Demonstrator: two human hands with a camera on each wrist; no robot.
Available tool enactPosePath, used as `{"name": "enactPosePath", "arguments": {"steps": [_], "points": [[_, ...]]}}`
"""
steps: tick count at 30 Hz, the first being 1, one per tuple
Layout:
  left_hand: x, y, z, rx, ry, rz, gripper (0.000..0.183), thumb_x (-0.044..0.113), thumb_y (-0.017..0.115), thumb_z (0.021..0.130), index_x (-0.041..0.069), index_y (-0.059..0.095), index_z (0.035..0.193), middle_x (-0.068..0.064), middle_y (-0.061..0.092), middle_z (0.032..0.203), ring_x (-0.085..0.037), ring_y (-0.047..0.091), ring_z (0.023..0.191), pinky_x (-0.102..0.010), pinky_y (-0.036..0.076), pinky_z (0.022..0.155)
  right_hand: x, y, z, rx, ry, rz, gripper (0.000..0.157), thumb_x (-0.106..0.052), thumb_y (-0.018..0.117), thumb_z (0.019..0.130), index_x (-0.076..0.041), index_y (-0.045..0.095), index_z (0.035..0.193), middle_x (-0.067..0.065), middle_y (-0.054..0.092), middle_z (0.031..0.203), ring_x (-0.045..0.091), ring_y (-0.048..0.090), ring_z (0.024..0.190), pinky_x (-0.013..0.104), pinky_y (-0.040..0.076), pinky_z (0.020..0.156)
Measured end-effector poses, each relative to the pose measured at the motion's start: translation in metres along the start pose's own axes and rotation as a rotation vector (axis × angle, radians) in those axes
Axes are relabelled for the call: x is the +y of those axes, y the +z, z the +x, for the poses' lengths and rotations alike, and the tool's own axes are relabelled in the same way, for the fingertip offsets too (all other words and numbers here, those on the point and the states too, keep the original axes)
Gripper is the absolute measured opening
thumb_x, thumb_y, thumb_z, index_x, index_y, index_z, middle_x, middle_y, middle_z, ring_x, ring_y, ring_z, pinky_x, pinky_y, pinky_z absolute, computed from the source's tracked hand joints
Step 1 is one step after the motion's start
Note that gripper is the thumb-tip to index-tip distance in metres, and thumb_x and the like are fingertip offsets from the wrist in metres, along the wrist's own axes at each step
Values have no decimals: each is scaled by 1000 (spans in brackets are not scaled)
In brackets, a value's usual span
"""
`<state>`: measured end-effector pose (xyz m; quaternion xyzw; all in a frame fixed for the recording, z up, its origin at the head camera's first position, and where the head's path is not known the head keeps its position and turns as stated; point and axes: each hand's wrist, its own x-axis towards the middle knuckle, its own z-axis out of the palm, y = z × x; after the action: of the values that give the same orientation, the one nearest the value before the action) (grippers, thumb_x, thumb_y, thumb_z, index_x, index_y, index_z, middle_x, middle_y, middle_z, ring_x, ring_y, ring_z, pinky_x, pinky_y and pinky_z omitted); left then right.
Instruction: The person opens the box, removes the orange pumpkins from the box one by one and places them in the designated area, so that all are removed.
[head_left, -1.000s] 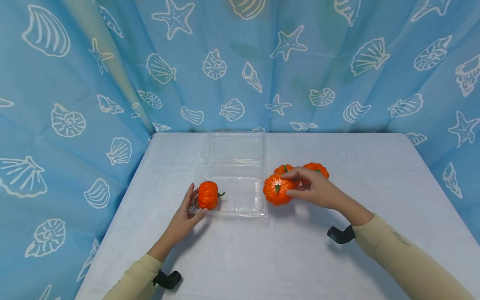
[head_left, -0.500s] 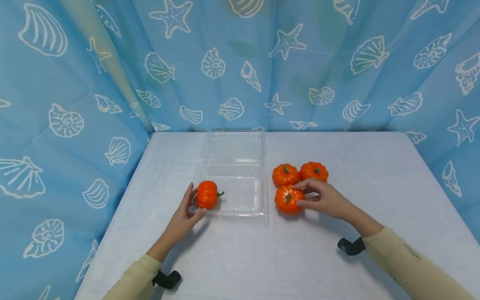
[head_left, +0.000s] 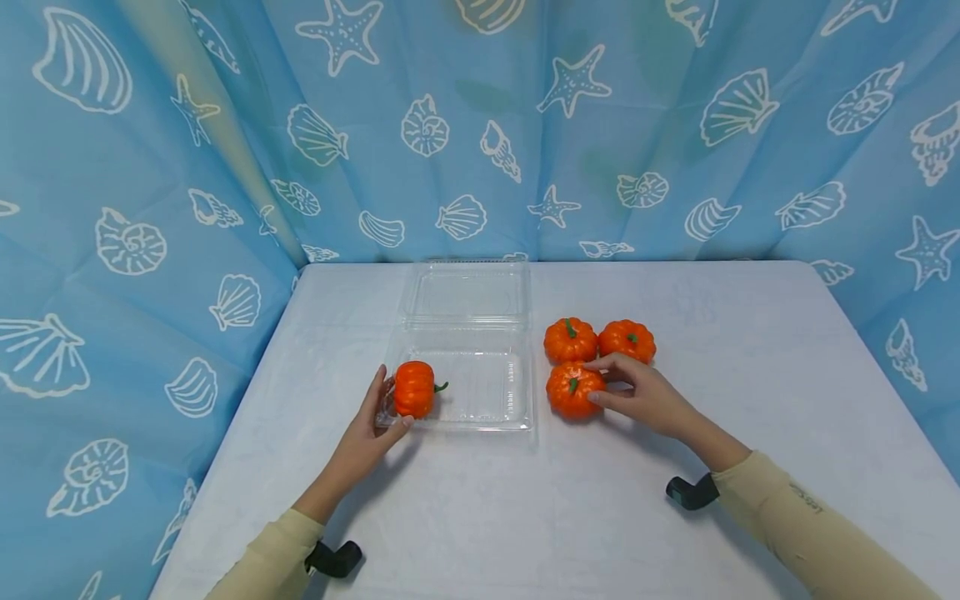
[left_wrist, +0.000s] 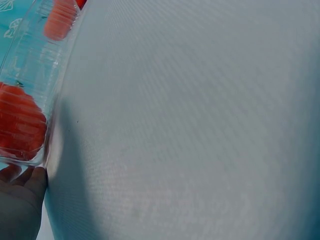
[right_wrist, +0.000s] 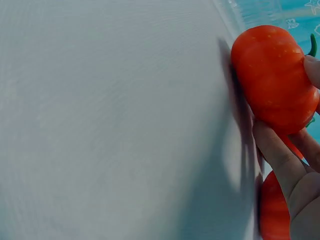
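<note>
My left hand [head_left: 365,435] grips the near left corner of a clear plastic clamshell box [head_left: 480,430], thumb along its front edge and fingers at its left side. One small orange pumpkin [head_left: 415,389] lies on its side in that box, green stem pointing right. Just right of the box, my right hand [head_left: 651,397] holds a second pumpkin [head_left: 574,392] between thumb and fingers, stem upward. In the right wrist view, fingers support this pumpkin [right_wrist: 274,80] from the side; whether it touches the table cannot be told.
Two more pumpkins, one at the left [head_left: 571,337] and one at the right [head_left: 627,340], sit side by side behind the held one. The box's lid [head_left: 468,296] lies folded back toward the curtain [head_left: 480,150]. White cloth [head_left: 480,517] covers the table.
My right hand has carried its pumpkin rightward from the box's right edge, then slightly back toward the other pumpkins. The back left pumpkin has shifted slightly away. My left hand stays put.
</note>
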<state>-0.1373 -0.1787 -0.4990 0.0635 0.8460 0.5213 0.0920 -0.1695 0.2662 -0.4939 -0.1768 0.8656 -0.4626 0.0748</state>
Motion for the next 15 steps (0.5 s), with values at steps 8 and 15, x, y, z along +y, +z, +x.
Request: {"name": "enactPosePath", "arguments": {"steps": [8,15], "points": [[0,0,1,0,5,-7,94,34,69,98,25,5,166,-12,23,168,-35,30,151,-55,43,110,6,0,-1,19,32,-1,44,-27,76,93,-10,61,131,12,63,134,32,63,118,42,55,97],[-1,0,0,-5,5,-14,94,33,69,98,24,4,166,-13,22,168,-35,29,151,-55,42,110,8,0,-1,17,48,-1,47,-27,76,94,-10,60,134,12,62,134,31,63,118,41,54,98]]}}
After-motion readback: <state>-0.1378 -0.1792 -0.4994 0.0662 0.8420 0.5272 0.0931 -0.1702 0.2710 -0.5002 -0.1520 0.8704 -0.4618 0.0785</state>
